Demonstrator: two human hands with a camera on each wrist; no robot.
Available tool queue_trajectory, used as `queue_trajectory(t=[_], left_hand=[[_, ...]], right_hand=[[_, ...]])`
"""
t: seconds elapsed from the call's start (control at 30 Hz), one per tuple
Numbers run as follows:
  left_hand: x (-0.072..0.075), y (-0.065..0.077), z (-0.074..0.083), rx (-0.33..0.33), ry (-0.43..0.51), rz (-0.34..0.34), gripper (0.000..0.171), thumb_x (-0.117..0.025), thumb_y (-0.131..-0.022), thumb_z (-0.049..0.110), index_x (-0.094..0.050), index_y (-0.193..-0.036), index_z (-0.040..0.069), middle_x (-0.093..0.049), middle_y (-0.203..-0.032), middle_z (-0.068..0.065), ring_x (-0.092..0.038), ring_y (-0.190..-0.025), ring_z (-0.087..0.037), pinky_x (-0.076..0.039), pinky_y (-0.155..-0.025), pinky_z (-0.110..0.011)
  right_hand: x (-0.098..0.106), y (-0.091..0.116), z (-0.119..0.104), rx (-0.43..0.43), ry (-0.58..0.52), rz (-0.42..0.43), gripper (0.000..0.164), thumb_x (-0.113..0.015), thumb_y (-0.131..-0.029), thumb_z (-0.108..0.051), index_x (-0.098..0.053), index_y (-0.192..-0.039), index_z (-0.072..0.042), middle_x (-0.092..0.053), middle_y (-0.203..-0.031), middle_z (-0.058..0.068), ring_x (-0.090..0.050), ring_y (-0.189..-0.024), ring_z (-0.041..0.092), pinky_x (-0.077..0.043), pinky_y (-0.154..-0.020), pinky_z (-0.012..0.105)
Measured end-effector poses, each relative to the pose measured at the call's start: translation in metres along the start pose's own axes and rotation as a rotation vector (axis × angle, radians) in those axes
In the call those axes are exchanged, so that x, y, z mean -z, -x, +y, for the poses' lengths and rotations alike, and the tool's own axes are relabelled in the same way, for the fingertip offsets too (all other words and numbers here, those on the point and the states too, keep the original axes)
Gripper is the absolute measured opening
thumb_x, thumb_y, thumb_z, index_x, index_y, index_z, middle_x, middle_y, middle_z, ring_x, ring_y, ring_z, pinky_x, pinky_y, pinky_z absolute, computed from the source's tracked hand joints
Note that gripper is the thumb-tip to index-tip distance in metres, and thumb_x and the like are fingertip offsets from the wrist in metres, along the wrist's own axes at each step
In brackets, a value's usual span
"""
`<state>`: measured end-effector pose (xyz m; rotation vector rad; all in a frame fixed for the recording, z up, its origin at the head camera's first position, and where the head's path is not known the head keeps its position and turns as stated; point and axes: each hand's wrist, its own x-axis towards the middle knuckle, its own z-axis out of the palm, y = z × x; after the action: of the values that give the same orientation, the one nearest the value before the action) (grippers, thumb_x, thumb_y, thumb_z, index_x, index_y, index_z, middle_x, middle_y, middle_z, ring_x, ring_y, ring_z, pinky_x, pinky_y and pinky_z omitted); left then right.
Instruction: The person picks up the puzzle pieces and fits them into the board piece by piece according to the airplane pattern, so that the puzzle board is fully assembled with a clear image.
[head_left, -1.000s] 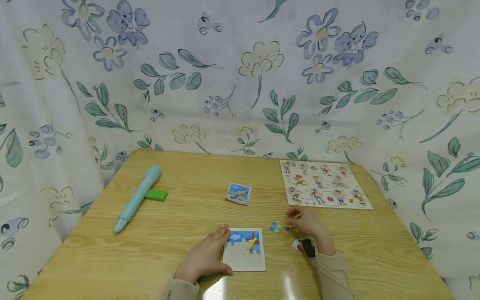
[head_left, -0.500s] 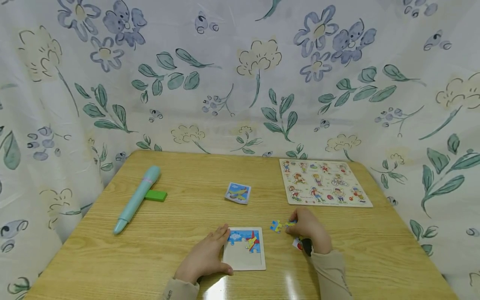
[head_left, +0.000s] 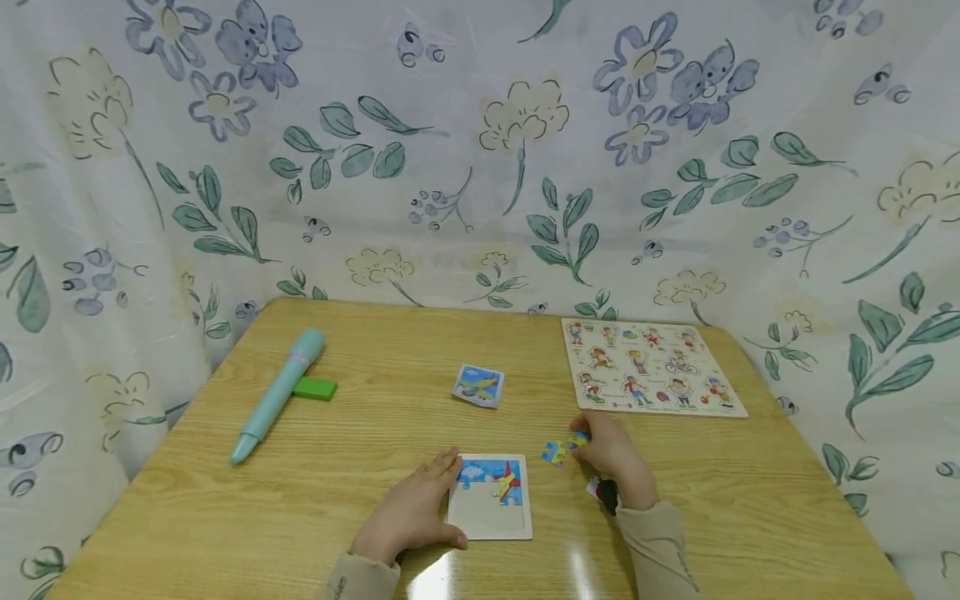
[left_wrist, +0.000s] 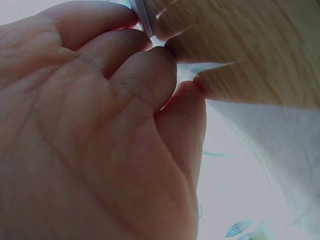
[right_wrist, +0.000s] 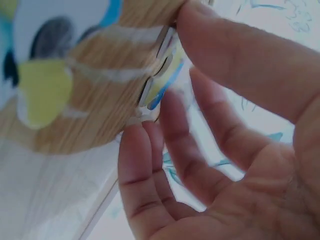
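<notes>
My left hand (head_left: 412,512) lies along the left side of a small square puzzle board (head_left: 480,525), fingertips at its upper left edge and thumb at its lower left corner. In the left wrist view the fingers (left_wrist: 145,75) meet the table beside the board's thin edge. Pieces with blue sky and a red and yellow plane fill the board's top and right. My right hand (head_left: 617,458) pinches a blue and yellow jigsaw piece (head_left: 578,440), seen edge-on as a piece (right_wrist: 167,77) in the right wrist view. Beside it lies another jigsaw piece (head_left: 554,452).
More jigsaw pieces (head_left: 594,487) lie partly hidden under the right wrist. Farther back are a small plane picture card (head_left: 478,386) and a large board of cartoon figures (head_left: 652,367). A teal pen-shaped object (head_left: 277,396) and a green block (head_left: 315,389) lie at left.
My right hand has come down onto the jigsaw piece, closed finger and thumb on it and shifted it slightly toward the back. The left hand stays at the puzzle board.
</notes>
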<state>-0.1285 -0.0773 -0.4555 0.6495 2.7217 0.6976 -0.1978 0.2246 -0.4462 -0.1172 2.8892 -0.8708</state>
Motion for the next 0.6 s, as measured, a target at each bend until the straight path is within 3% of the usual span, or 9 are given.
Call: queue_trajectory(t=[0.3,0.47,0.6], left_hand=[[-0.0004,-0.0015,-0.0011,-0.003,-0.006,-0.003,0.110,-0.085,-0.063,0.048,-0.036,-0.147,-0.002,-0.029,-0.158,-0.018,-0.031,-0.144,-0.037,-0.030,-0.117,-0.056],[-0.0008,-0.0013,-0.0013,-0.003,-0.004,0.002,0.110,-0.085,-0.063,0.048,-0.036,-0.147,-0.003,-0.029,-0.158,-0.018,-0.032,-0.144,-0.037,-0.031,-0.116,-0.057],[-0.0011,-0.0012,-0.0015,-0.004,-0.007,0.004,0.110,-0.085,-0.063,0.048,-0.035,-0.147,-0.003,-0.029,-0.158,-0.017,-0.032,-0.144,-0.036,-0.031,-0.116,-0.057]], right_hand=[[-0.0004,0.0001,0.0020,-0.015,-0.012,0.039,0.035,-0.078,-0.076,-0.001,-0.060,-0.106,0.001,-0.062,-0.099,0.016,-0.059,-0.089,0.028,-0.053,-0.077,0.042],[-0.0023,-0.0024,0.0015,0.005,-0.202,0.041,0.032,-0.069,-0.081,0.005,-0.060,-0.111,0.001,-0.056,-0.096,0.013,-0.057,-0.084,0.021,-0.050,-0.068,0.030],[-0.0043,-0.0054,0.0009,0.003,-0.354,0.029,0.032,-0.066,-0.085,0.004,-0.059,-0.116,0.002,-0.060,-0.101,0.013,-0.062,-0.088,0.019,-0.056,-0.070,0.027]])
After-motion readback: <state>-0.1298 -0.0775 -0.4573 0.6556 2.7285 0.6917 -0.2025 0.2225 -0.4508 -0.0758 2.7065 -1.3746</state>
